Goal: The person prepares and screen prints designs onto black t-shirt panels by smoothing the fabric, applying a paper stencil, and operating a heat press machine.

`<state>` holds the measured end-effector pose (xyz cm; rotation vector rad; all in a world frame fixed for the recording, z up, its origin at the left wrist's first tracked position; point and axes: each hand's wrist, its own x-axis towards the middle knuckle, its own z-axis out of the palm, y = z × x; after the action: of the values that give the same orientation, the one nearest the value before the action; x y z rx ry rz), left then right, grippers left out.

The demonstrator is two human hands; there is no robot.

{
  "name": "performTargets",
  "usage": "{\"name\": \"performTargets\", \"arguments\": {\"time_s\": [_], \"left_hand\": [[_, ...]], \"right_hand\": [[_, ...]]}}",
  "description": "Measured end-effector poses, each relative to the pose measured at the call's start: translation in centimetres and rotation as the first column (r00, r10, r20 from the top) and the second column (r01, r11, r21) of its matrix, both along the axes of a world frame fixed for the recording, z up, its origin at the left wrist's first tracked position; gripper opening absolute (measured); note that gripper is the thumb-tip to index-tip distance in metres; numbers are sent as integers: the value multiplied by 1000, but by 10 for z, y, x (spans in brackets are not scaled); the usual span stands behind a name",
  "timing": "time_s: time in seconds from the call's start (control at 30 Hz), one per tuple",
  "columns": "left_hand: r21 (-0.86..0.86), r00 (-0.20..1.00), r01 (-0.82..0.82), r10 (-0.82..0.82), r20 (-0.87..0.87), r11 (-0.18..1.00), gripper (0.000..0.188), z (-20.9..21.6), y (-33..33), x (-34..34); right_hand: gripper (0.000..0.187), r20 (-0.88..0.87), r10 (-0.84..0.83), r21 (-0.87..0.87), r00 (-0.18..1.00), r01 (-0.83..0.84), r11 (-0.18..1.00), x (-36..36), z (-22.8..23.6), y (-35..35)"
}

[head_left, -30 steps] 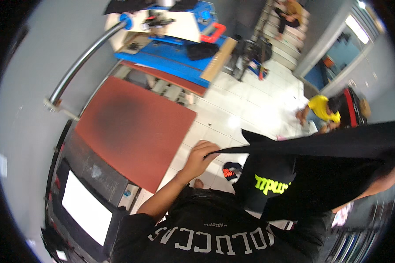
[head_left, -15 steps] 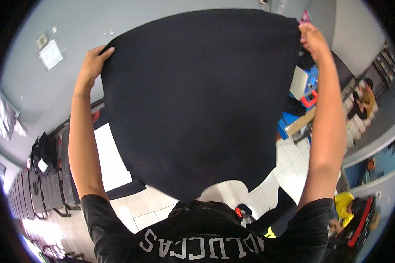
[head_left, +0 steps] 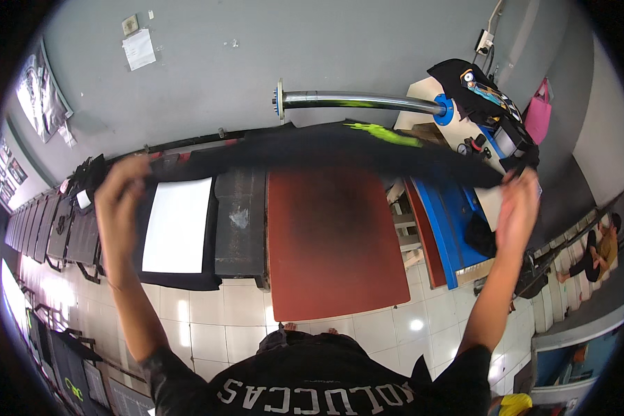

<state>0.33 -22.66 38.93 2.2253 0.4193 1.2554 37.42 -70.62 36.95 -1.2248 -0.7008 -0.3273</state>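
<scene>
A black fabric panel (head_left: 256, 154) is stretched between my two hands above the far part of the red-brown board (head_left: 340, 270). It is seen nearly edge-on and blurred by motion, with a neon yellow-green print (head_left: 385, 134) showing on its far side. My left hand (head_left: 121, 184) is closed on the panel's left end. At the other end, the fingers of my right hand (head_left: 518, 204) pinch its corner. Left of the board, a white sheet (head_left: 178, 225) lies on black cloth over a dark flat board.
Behind the panel a shiny metal cylinder (head_left: 360, 100) runs along the wall. A blue-framed table (head_left: 451, 236) on the right carries dark cloth and equipment. Several dark boards (head_left: 41, 225) line up at the left. A seated person (head_left: 601, 249) is at the far right.
The panel, broad and hanging before me earlier, has swung up and away and now appears as a narrow band. Both hands have moved lower in view, uncovering the red-brown board.
</scene>
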Motion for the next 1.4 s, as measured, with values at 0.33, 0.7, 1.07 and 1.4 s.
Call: {"name": "performTargets", "arguments": {"time_s": [0.33, 0.7, 1.07, 1.4], "left_hand": [[-166, 913, -254, 179, -366, 953, 39, -305, -69, -22], [-363, 876, -426, 278, -394, 828, 37, -373, -146, -75], [-430, 855, -469, 273, -441, 771, 44, -383, -158, -88], [222, 91, -841, 534, -840, 493, 94, -430, -167, -223]], "right_hand": [[20, -304, -279, -573, 911, 60, 817, -54, -289, -4], [18, -286, -267, -721, 920, -23, 692, -80, -351, -60], [14, -371, -285, -739, 884, -95, 667, -108, -357, -78], [20, -190, -341, -788, 921, 64, 613, -109, -348, -86]]}}
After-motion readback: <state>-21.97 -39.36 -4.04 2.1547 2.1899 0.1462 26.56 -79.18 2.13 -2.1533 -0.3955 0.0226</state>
